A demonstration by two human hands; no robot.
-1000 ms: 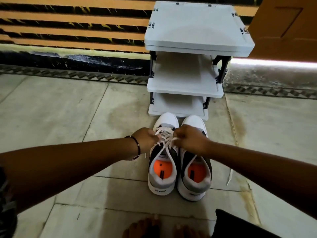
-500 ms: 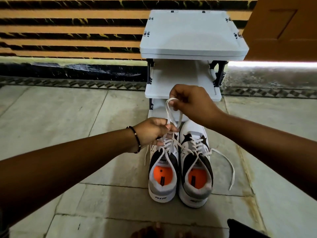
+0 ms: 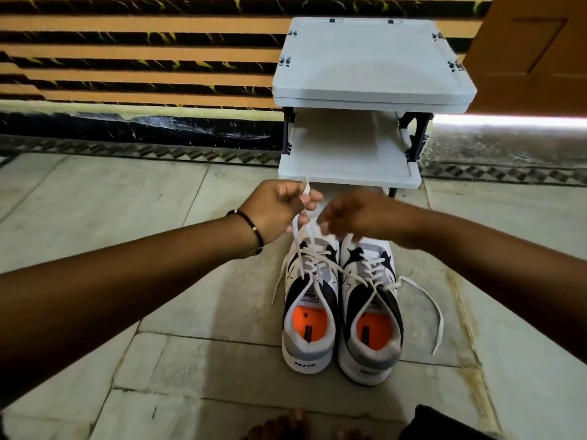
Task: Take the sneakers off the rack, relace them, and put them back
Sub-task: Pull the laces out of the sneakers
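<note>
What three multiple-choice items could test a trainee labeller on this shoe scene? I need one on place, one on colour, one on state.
1. Where do the sneakers stand?
A. top shelf
B. floor before the rack
C. middle shelf

2. What colour are the insoles?
A. orange
B. blue
C. green

3. What does the left hand hold?
A. nothing
B. a brush
C. a lace pulled upward

Answers: 1 B, the sneakers sit on the tile floor in front of the rack. 2 A, both insoles show orange. 3 C, the left hand pinches the lace of the left shoe, taut.

Bare forearms; black beaded bracelet (image 3: pixel 254 230) on left wrist; toes possibly bare.
</note>
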